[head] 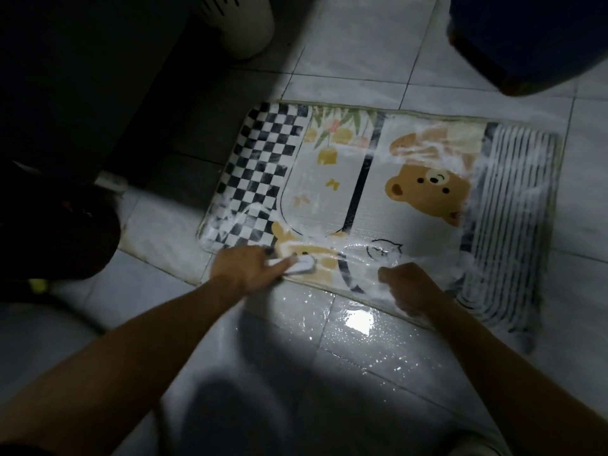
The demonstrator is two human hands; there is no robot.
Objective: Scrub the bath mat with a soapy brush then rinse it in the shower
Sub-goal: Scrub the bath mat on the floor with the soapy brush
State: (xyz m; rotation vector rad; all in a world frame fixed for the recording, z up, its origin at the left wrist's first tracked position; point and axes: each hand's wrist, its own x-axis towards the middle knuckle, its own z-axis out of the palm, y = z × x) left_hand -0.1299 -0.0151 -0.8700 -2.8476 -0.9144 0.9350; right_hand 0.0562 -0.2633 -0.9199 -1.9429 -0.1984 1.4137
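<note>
The bath mat (411, 179) lies flat on the wet white tile floor, printed with a bear, a checkered strip on its left and stripes on its right, with soap foam streaked across it. My left hand (245, 266) grips a small white brush (301, 263) and holds it on the mat's near edge. My right hand (408, 284) lies curled on the foamy near edge of the mat, to the right of the brush; whether it grips the mat is unclear.
A white slotted basket (243, 21) stands at the back left beside deep shadow. A dark blue bucket (526, 37) sits at the back right. A dark round object (65, 232) is at the left. The floor tiles (358, 324) before the mat are wet and shiny.
</note>
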